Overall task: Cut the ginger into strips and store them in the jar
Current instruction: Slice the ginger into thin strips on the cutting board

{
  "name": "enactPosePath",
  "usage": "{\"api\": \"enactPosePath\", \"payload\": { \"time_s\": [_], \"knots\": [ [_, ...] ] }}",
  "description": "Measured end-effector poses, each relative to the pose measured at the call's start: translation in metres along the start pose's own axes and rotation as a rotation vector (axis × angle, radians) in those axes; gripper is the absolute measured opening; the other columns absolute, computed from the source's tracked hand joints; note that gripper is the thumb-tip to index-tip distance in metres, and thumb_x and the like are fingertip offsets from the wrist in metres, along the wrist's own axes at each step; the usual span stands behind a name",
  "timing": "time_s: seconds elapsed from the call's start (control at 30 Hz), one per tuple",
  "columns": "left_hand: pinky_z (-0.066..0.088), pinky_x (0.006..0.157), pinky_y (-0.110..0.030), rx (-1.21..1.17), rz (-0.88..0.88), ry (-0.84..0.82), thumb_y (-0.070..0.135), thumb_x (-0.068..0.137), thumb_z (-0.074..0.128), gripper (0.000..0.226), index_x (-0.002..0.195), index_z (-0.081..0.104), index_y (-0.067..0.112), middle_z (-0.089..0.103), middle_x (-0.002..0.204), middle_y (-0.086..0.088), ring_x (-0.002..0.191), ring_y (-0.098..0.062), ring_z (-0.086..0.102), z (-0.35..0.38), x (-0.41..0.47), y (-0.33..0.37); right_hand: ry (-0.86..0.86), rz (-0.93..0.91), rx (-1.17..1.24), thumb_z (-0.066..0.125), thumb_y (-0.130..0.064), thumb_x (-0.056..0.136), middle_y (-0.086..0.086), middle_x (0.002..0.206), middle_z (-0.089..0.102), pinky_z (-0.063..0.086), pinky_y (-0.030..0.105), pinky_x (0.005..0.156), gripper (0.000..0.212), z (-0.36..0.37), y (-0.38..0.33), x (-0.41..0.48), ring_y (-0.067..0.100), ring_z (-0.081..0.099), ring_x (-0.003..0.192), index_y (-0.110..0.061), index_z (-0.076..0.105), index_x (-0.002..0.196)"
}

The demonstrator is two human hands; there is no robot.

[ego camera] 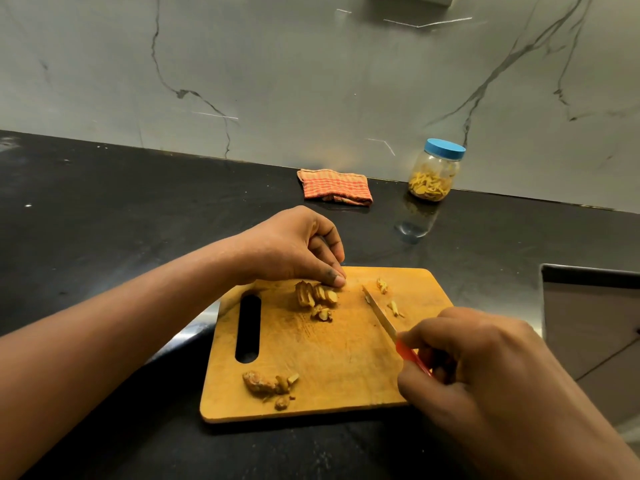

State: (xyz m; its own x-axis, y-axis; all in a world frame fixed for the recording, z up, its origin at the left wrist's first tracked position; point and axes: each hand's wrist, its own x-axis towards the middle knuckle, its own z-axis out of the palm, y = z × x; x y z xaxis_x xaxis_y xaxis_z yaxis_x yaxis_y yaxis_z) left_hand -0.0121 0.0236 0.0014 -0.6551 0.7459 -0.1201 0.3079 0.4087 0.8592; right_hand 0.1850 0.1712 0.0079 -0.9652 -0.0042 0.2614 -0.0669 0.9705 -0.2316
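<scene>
Your right hand (485, 368), fingers (433, 332) clamped on knife (379, 313); left hand (294, 247) fingers (335, 280) pinch ginger slices (315, 296). Jar (433, 178) part-filled, lid (445, 148) on; uncut chunk (259, 382) waits on board (346, 368).

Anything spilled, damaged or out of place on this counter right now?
Nothing stands out. All ginger pieces lie on the rectangular wooden cutting board, none on the black counter. The clear plastic jar with the blue lid stands upright and closed. The left hand holds the ginger slices; the right hand grips the red-handled knife.
</scene>
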Motion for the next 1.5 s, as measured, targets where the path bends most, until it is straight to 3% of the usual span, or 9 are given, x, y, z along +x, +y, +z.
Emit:
{"api": "enactPosePath", "payload": {
  "time_s": [0.13,0.33,0.5,0.6,0.67,0.9,1.07,1.3,1.5],
  "knots": [
    [0.058,0.074,-0.019,0.038,0.003,-0.051,0.012,0.083,0.075,0.023,0.105,0.068,0.014,0.078,0.088,-0.002,0.086,-0.013,0.075,-0.006,-0.001,0.003,0.043,-0.011,0.016,0.06,-0.041,0.068,-0.013,0.06,0.057,0.041,0.009,0.045,0.023,0.001,0.001,0.0,-0.003,0.052,0.051,-0.028,0.075,0.079],
    [0.057,0.078,-0.017,0.132,0.026,-0.185,0.012,0.08,0.078,0.03,0.109,0.069,0.012,0.077,0.097,-0.003,0.093,-0.014,0.073,-0.019,-0.005,0.012,0.054,-0.056,0.061,0.054,-0.046,0.069,-0.015,0.059,0.057,0.043,0.011,0.045,0.03,0.012,0.002,-0.005,-0.002,0.052,0.049,-0.028,0.076,0.079],
    [0.057,0.079,-0.022,0.265,0.016,-0.22,0.025,0.073,0.084,0.029,0.1,0.075,0.019,0.076,0.096,-0.003,0.092,-0.015,0.072,-0.025,-0.009,0.015,0.103,-0.036,0.103,0.054,-0.047,0.067,-0.015,0.059,0.058,0.043,0.004,0.056,0.031,0.014,0.012,-0.005,0.0,0.058,0.068,-0.029,0.076,0.081],
    [0.055,0.086,-0.03,0.358,-0.005,-0.231,0.032,0.073,0.083,0.026,0.096,0.078,0.022,0.076,0.095,0.001,0.093,-0.014,0.07,-0.024,-0.01,0.017,0.151,-0.066,0.077,0.055,-0.043,0.067,-0.013,0.057,0.056,0.04,0.006,0.05,0.026,0.017,0.008,-0.004,-0.002,0.051,0.049,-0.028,0.075,0.076],
    [0.056,0.089,-0.034,0.409,-0.01,-0.241,0.033,0.075,0.081,0.024,0.096,0.078,0.023,0.076,0.094,0.003,0.093,-0.011,0.069,-0.021,-0.01,0.018,0.176,-0.078,0.09,0.057,-0.041,0.067,-0.013,0.058,0.057,0.04,0.006,0.05,0.025,0.022,0.006,-0.005,-0.005,0.049,0.047,-0.027,0.075,0.076],
    [0.054,0.077,-0.024,0.469,-0.014,-0.217,0.036,0.077,0.08,0.023,0.095,0.077,0.024,0.074,0.087,0.005,0.084,-0.007,0.068,-0.014,-0.005,0.018,0.275,-0.078,0.157,0.061,-0.038,0.066,-0.014,0.061,0.059,0.035,-0.003,0.056,0.022,0.034,0.006,-0.004,-0.001,0.052,0.056,-0.025,0.075,0.076],
    [0.056,0.08,-0.034,0.441,0.013,-0.216,0.033,0.077,0.081,0.022,0.097,0.077,0.024,0.074,0.091,0.004,0.087,-0.011,0.067,-0.012,-0.003,0.016,0.295,-0.067,0.181,0.062,-0.037,0.066,-0.016,0.062,0.06,0.033,-0.006,0.058,0.023,0.034,0.007,-0.003,-0.002,0.053,0.064,-0.022,0.076,0.077],
    [0.056,0.086,-0.035,0.429,0.103,-0.108,0.039,0.074,0.08,0.029,0.101,0.075,0.031,0.074,0.088,0.011,0.088,-0.007,0.067,-0.001,0.0,0.013,0.275,-0.017,0.178,0.07,-0.033,0.061,-0.016,0.059,0.058,0.04,0.002,0.054,0.021,0.029,0.011,-0.001,0.001,0.057,0.061,-0.026,0.075,0.081],
    [0.057,0.086,-0.037,0.462,0.105,-0.135,0.042,0.073,0.08,0.02,0.091,0.079,0.032,0.074,0.093,0.015,0.093,-0.003,0.066,-0.007,-0.002,0.013,0.257,0.008,0.194,0.069,-0.034,0.062,-0.014,0.056,0.057,0.042,0.006,0.051,0.019,0.025,0.012,0.001,0.001,0.057,0.058,-0.028,0.074,0.08]
  ]
}}
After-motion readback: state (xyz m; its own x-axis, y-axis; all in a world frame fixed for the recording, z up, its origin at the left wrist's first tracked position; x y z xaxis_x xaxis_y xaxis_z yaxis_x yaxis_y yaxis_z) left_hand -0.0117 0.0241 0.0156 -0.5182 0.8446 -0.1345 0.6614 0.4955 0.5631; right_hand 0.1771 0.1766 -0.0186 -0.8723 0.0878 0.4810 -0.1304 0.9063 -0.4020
